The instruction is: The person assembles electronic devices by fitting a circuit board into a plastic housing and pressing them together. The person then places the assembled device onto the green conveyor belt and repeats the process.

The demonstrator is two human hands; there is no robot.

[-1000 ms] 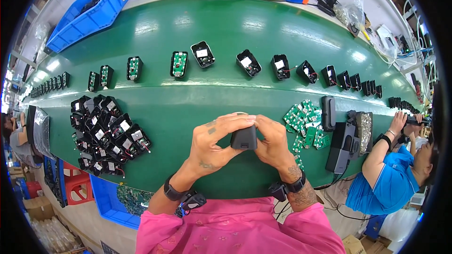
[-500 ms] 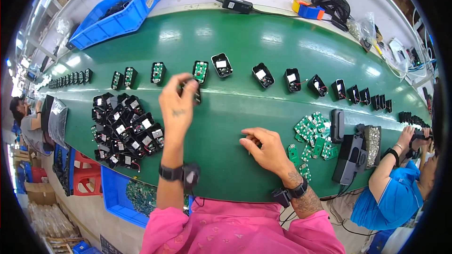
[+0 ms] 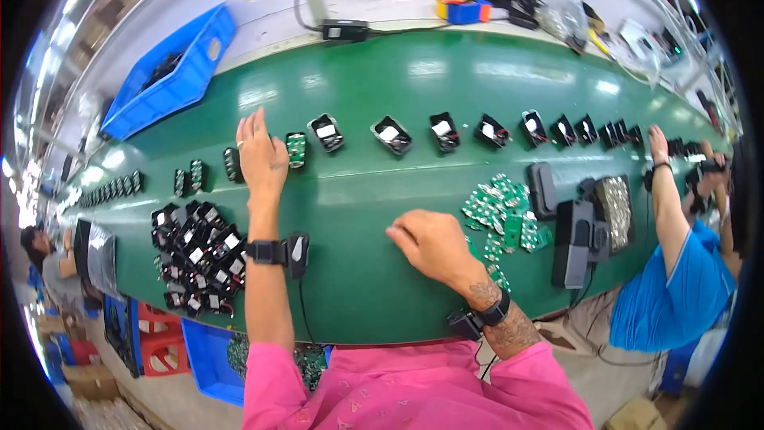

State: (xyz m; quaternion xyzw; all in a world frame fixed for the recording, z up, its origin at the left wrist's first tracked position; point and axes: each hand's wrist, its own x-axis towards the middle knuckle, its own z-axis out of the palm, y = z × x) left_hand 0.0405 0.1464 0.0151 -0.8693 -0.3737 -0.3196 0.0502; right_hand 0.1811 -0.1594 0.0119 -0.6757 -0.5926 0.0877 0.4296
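My left hand [image 3: 259,153] reaches far out, palm down, fingers stretched, over a row of small black housings on the green belt [image 3: 358,95]. It lies between a housing [image 3: 231,164] and one holding a green board [image 3: 296,149]; whatever is under the palm is hidden. My right hand [image 3: 430,242] rests on the belt close to me, fingers curled, with nothing visible in it. A heap of green circuit boards [image 3: 501,207] lies just right of it. A pile of empty black housings [image 3: 199,255] sits left of my left forearm.
More housings [image 3: 391,134] run along the row to the right and left. Black devices [image 3: 574,240] and a tray of parts [image 3: 614,209] stand right of the boards. A co-worker in blue [image 3: 668,295] works at the right. A blue bin [image 3: 167,80] stands behind the belt at the back left.
Both hands held a black housing together near my body a second ago. My left hand then carried it out to the row and now lies flat there; my right hand stayed low on the belt.
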